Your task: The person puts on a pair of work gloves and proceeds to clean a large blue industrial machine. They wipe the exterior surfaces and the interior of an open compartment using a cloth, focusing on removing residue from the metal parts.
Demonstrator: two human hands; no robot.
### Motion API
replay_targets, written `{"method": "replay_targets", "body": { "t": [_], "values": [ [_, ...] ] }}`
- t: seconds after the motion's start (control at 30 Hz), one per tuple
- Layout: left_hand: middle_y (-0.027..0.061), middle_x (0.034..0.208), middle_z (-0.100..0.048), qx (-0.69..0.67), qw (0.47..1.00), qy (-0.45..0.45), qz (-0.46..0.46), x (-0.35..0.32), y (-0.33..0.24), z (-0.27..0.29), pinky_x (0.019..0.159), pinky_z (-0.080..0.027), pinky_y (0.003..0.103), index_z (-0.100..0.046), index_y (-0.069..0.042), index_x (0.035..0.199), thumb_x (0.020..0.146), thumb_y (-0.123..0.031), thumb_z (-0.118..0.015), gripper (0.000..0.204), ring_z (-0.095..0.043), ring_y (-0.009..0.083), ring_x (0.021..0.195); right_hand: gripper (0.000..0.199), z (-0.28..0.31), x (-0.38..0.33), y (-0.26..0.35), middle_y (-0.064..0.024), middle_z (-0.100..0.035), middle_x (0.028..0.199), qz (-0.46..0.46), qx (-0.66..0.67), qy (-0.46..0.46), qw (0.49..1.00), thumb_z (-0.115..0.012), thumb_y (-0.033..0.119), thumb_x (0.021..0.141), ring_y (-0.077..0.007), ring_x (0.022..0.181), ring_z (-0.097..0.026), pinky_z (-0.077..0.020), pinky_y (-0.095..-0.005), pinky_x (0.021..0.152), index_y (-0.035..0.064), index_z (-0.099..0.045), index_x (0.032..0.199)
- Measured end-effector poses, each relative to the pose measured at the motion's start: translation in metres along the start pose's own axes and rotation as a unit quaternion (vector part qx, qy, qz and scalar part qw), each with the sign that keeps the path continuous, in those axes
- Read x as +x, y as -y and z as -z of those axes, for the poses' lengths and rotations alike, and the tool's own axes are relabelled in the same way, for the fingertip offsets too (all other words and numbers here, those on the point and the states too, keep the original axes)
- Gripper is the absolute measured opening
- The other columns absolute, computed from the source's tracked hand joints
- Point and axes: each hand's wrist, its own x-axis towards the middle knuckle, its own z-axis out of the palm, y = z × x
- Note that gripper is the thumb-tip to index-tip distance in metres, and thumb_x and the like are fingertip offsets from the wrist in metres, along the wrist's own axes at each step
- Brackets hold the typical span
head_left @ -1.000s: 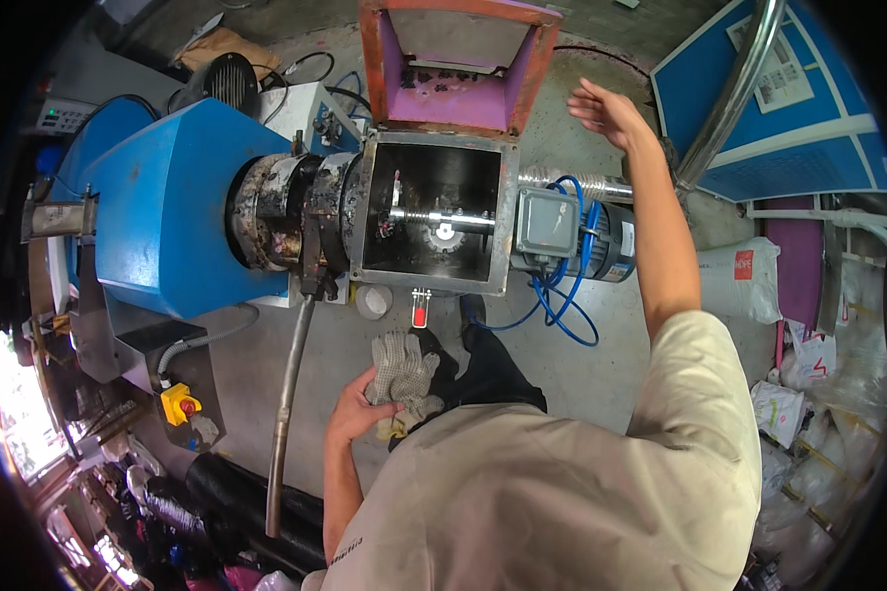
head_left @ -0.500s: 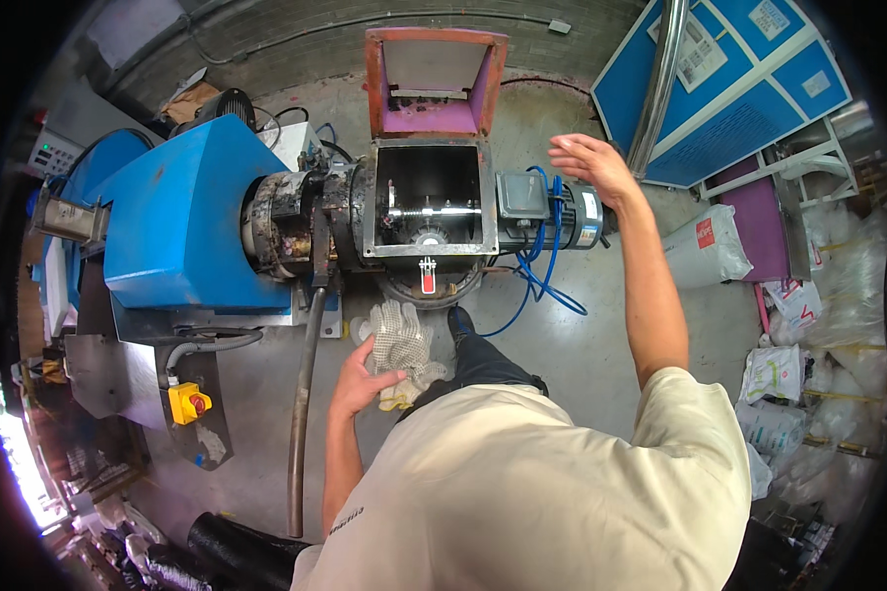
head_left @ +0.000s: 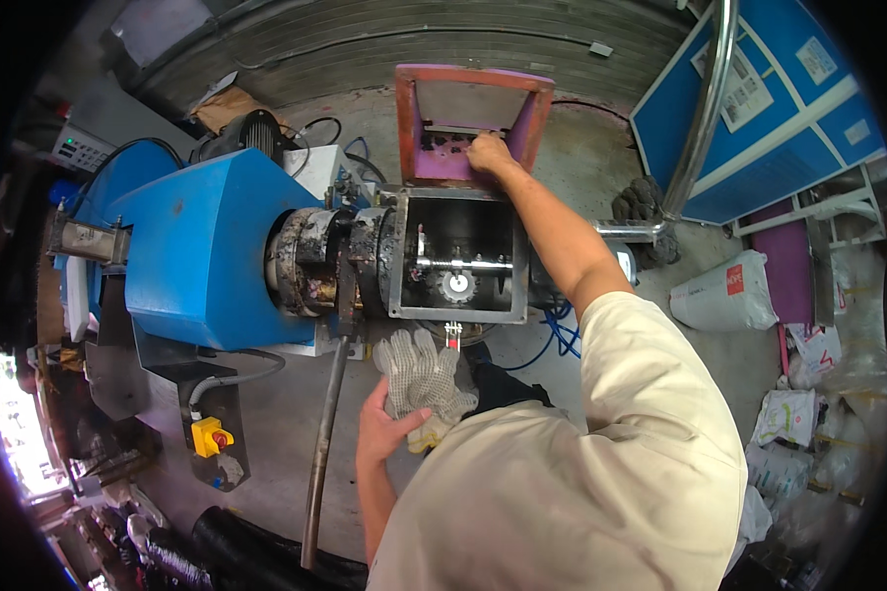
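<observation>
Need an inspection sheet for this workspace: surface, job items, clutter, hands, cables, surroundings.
Surface: smooth grey floor.
Job's things: grey-white dotted knit gloves; open square grey metal chamber; raised orange-framed, purple-lined hatch.
Clutter: black flakes inside hatch; translucent plastic bags piled at right.
Hands: left hand grips gloves; right hand at hatch, contact unclear.
Cables: looped blue cable right of chamber; grey conduit, lower left.
Surroundings: faceted blue machine housing left; blue-and-white cabinet right.

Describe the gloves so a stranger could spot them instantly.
Find the blue machine at left, then the metal bar slanting down beside it. Just right of that bar, the left hand holds the gloves: speckled grey knit, unlike the plain beige shirt.
</observation>
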Motion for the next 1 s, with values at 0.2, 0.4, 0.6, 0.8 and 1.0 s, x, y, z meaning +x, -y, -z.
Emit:
{"method": "replay_targets", "body": {
  "t": [0.2, 0.4, 0.6, 0.8, 1.0],
  "values": [
    [0.0061, 0.121, -0.071, -0.046, 0.995, -0.084, 0.024, -0.011, 0.013, 0.0, 0.1, -0.05, 0.032, -0.063, 0.001, 0.134, 0.074, -0.003, -0.086, 0.064, -0.065, 0.0146, 0.11, 0.056, -0.009, -0.002, 0.054, -0.0262, -0.05, 0.152, -0.058, 0.08, 0.056, 0.994, -0.056, 0.035, 0.099, -0.042, 0.142, -0.048, -0.0399, -0.0517, 0.117, -0.0019, -0.056, 0.142],
    [0.0078, 0.124, -0.071, -0.061, 0.994, -0.088, 0.019, 0.013, 0.013, 0.001, 0.101, -0.05, 0.033, -0.06, 0.0, 0.137, 0.075, -0.006, -0.086, 0.067, -0.066, 0.0165, 0.111, 0.061, 0.009, -0.004, 0.051, -0.0252, -0.053, 0.151, -0.077, -0.01, -0.001, 0.997, -0.06, 0.041, 0.097, -0.0432, 0.139, -0.052, -0.042, -0.0523, 0.115, 0.0005, -0.056, 0.143],
    [0.0093, 0.132, -0.065, -0.313, 0.935, -0.158, 0.049, 0.06, -0.004, -0.011, 0.103, -0.052, 0.039, -0.048, -0.002, 0.145, 0.086, -0.001, -0.076, 0.066, -0.065, 0.0233, 0.118, 0.048, 0.117, -0.164, 0.105, -0.0188, -0.072, 0.126, 0.25, 0.305, 0.151, 0.907, -0.069, 0.037, 0.097, -0.0314, 0.123, -0.066, -0.0505, -0.0412, 0.103, 0.0032, -0.068, 0.131],
    [0.0125, 0.14, -0.06, -0.387, 0.921, -0.029, -0.013, 0.099, -0.026, -0.028, 0.109, -0.05, 0.041, -0.043, -0.005, 0.151, 0.096, -0.002, -0.064, 0.06, -0.061, 0.0241, 0.128, 0.073, 0.156, -0.338, 0.102, -0.0151, -0.062, 0.141, 0.327, 0.416, 0.149, 0.835, -0.091, 0.019, 0.074, -0.0273, 0.134, -0.056, -0.0431, -0.0428, 0.113, 0.0086, -0.064, 0.141],
    [0.0118, 0.155, -0.049, -0.527, 0.837, 0.145, -0.008, 0.1, -0.033, -0.045, 0.115, -0.045, 0.044, -0.033, -0.008, 0.16, 0.108, -0.017, -0.05, 0.056, -0.052, 0.0257, 0.14, 0.069, 0.157, -0.396, 0.073, -0.0188, -0.045, 0.158, 0.228, 0.384, 0.024, 0.894, -0.086, 0.013, 0.077, -0.038, 0.139, -0.052, -0.0427, -0.0411, 0.115, 0.0114, -0.063, 0.142]
  ]
}}
